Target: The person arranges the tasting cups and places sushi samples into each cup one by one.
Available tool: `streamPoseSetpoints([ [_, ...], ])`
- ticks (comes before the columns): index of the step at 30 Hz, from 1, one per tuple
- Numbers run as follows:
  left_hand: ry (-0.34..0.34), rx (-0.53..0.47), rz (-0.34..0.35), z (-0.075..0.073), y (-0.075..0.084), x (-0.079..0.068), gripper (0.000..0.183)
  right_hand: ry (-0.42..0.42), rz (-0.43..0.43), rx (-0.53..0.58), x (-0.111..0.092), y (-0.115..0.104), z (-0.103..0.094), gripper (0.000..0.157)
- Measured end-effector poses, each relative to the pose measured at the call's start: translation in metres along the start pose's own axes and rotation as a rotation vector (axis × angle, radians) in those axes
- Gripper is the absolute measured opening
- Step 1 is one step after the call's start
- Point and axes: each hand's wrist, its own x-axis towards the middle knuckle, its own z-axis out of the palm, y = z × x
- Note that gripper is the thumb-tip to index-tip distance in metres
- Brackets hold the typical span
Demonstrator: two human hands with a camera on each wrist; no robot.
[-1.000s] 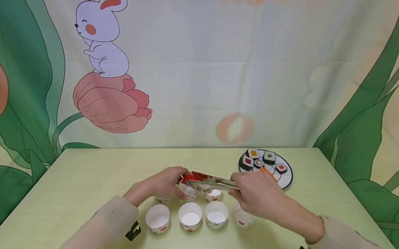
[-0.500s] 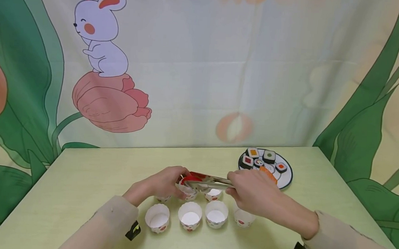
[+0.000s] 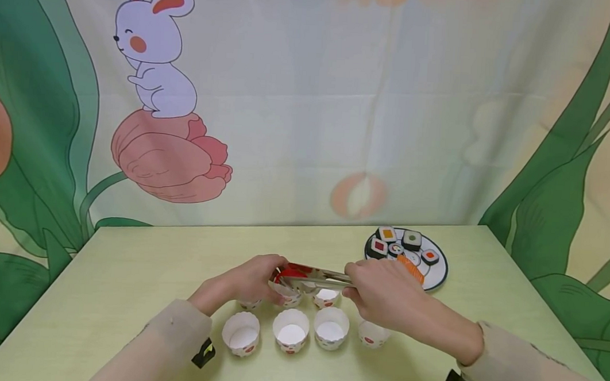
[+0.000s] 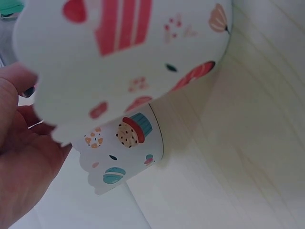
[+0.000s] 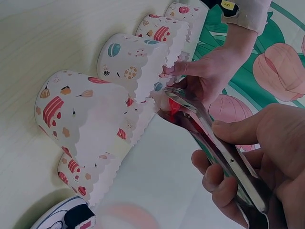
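My right hand (image 3: 388, 290) grips metal tongs (image 3: 326, 278) from the right. At the tips of the tongs is a small red piece (image 5: 173, 106) with some white beside it; its kind does not show. The tips are over a back-row paper baking cup (image 3: 290, 298), right by the left hand's fingers. My left hand (image 3: 256, 279) holds this cup at its scalloped rim, thumb on the near side, other fingers partly hidden behind. In the right wrist view the left hand (image 5: 209, 74) shows beyond the tongs.
Front-row cups (image 3: 290, 332) and other back-row cups (image 3: 326, 298) stand close together below the hands. One front cup (image 3: 373, 335) is partly under the right hand. A plate (image 3: 439, 273) of toy sushi (image 3: 412, 240) sits at the back right. A printed cloth hangs behind the table.
My right hand has moved slightly left with the tongs, taking their tips and the red piece closer to the left hand. The left hand and the cups have stayed put.
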Motion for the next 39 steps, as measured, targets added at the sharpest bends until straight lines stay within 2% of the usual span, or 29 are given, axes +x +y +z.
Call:
streamPoseSetpoints([
  [9,-0.002,-0.007,-0.003,0.000,0.001,0.000,0.058,-0.007,0.007,0.007,0.001,-0.001,-0.001,0.027],
  [19,-0.017,-0.060,0.071,0.000,-0.001,-0.001,0.048,-0.022,0.047,0.013,0.003,-0.001,-0.004,0.024],
  [30,-0.010,-0.056,0.030,0.000,-0.001,0.000,0.056,-0.001,0.074,-0.015,0.000,0.003,-0.009,0.026],
  [39,-0.012,-0.048,0.013,0.000,-0.001,0.000,0.049,-0.056,0.151,0.056,-0.002,0.013,-0.012,0.024],
])
